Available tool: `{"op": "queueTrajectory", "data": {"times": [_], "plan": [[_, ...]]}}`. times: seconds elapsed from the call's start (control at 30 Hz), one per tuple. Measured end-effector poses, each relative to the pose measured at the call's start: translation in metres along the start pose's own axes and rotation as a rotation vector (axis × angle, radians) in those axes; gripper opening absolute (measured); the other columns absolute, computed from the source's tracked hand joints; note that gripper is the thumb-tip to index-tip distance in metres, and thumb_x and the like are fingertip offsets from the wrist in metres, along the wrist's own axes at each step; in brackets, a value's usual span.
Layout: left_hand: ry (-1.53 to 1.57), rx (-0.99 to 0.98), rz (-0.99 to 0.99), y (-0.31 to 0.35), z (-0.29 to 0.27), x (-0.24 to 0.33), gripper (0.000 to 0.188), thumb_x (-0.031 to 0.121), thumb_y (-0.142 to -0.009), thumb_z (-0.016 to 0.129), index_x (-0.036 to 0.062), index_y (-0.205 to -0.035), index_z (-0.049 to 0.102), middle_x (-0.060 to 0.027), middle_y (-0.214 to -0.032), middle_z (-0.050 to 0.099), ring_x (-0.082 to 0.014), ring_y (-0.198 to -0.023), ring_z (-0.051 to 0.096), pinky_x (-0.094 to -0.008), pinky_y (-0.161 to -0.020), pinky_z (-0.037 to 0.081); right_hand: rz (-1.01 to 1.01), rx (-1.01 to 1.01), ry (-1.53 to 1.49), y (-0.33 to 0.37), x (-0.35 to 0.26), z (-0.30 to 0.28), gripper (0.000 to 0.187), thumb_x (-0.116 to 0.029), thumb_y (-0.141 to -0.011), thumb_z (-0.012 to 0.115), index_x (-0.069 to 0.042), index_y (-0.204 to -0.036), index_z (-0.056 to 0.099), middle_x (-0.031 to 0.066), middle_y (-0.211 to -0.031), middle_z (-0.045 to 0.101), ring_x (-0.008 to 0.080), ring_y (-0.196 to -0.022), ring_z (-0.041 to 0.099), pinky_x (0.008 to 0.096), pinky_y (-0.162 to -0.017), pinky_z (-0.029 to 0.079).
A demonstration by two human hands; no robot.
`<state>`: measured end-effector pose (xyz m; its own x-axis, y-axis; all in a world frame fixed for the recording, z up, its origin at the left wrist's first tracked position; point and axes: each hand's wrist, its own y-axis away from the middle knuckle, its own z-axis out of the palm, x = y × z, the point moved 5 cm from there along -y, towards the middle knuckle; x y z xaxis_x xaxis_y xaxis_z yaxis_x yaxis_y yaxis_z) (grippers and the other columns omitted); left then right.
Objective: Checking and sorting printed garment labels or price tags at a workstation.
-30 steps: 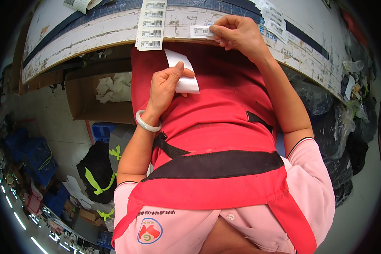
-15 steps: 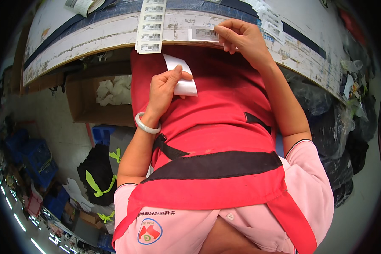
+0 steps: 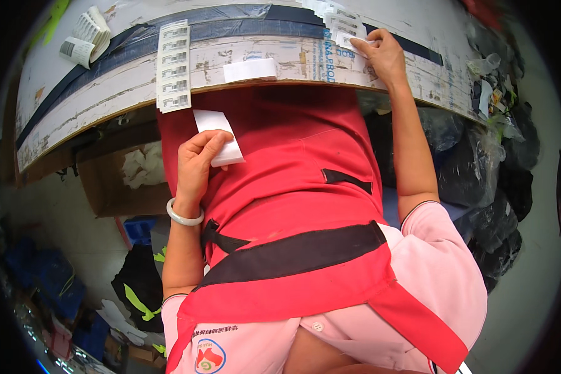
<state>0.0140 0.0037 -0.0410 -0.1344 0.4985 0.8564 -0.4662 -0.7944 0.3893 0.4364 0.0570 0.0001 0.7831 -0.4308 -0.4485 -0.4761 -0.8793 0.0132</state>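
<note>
My left hand (image 3: 201,156) is closed around a folded white paper strip (image 3: 221,134), thumb on top, above the lap of the red apron. Farther right, my right hand (image 3: 385,59) is at the tabletop with thumb and fingers pinched at the edge of a printed label (image 3: 349,40). This label lies at the near end of an overlapping pile of white labels. Between the hands, a blank white strip (image 3: 249,70) rests by the table's front edge. A stack of label strips (image 3: 173,65) lies to its left, its near end hanging slightly over the edge.
The worn white tabletop (image 3: 118,93) carries dark tape bands. A curled bundle of labels (image 3: 87,37) lies at the far left. Below the table is a cardboard box (image 3: 103,181) with crumpled paper. Black plastic bags (image 3: 461,168) are heaped at the right.
My right hand has moved from the strip at the table edge to the label pile on the right. The printed label no longer shows on that strip. My left hand still holds its paper.
</note>
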Motion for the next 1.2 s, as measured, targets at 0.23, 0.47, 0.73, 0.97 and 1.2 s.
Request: {"op": "queueTrajectory", "data": {"times": [0.23, 0.47, 0.73, 0.97, 1.2], "plan": [[0.432, 0.182, -0.007, 0.036, -0.105, -0.006, 0.027, 0.011, -0.093, 0.057, 0.0022, -0.119, 0.059, -0.0055, -0.095, 0.066, -0.0117, -0.071, 0.061, -0.0243, -0.052, 0.047, -0.226, 0.142, -0.173, 0.029, -0.053, -0.012, 0.033, -0.028, -0.081, 0.074, -0.006, -0.103, 0.064, 0.0045, -0.075, 0.063, 0.0145, -0.064, 0.058, 0.0282, -0.062, 0.048], [0.46, 0.646, -0.04, 0.055, -0.254, -0.122, 0.038, 0.017, -0.094, 0.057, 0.0038, -0.129, 0.052, -0.0079, -0.117, 0.06, -0.0167, -0.096, 0.059, -0.0288, -0.066, 0.049, -0.903, -0.1, -0.338, 0.127, -0.225, 0.049, 0.031, -0.017, -0.078, 0.075, -0.009, -0.107, 0.064, 0.0112, -0.109, 0.062, 0.0292, -0.101, 0.06, 0.0356, -0.086, 0.051], [-0.089, 0.92, -0.202, 0.077, -0.281, -0.171, 0.049, 0.017, -0.089, 0.064, 0.0051, -0.135, 0.05, -0.0115, -0.119, 0.061, -0.0166, -0.105, 0.057, -0.0256, -0.087, 0.043, -1.095, -0.037, -0.093, 0.142, -0.269, 0.117, 0.035, -0.016, -0.076, 0.071, -0.007, -0.108, 0.061, 0.0081, -0.116, 0.06, 0.0253, -0.109, 0.056, 0.0344, -0.093, 0.047], [0.02, 0.801, -0.123, 0.05, -0.221, -0.107, 0.039, 0.016, -0.092, 0.06, 0.0014, -0.128, 0.056, -0.0101, -0.12, 0.062, -0.0186, -0.103, 0.062, -0.0296, -0.088, 0.046, -1.102, -0.138, -0.073, 0.134, -0.267, 0.113, 0.029, -0.015, -0.079, 0.068, -0.007, -0.105, 0.062, 0.0068, -0.113, 0.062, 0.025, -0.104, 0.059, 0.0331, -0.089, 0.05], [-0.09, 0.639, 0.111, 0.02, -0.162, -0.037, 0.028, 0.012, -0.093, 0.06, -0.0009, -0.118, 0.063, -0.0087, -0.11, 0.066, -0.0166, -0.096, 0.064, -0.0274, -0.085, 0.048, -1.168, 0.038, -0.106, 0.138, -0.27, 0.112, 0.024, -0.018, -0.077, 0.069, -0.008, -0.098, 0.064, 0.0057, -0.103, 0.065, 0.0232, -0.093, 0.062, 0.0324, -0.08, 0.052]]}}
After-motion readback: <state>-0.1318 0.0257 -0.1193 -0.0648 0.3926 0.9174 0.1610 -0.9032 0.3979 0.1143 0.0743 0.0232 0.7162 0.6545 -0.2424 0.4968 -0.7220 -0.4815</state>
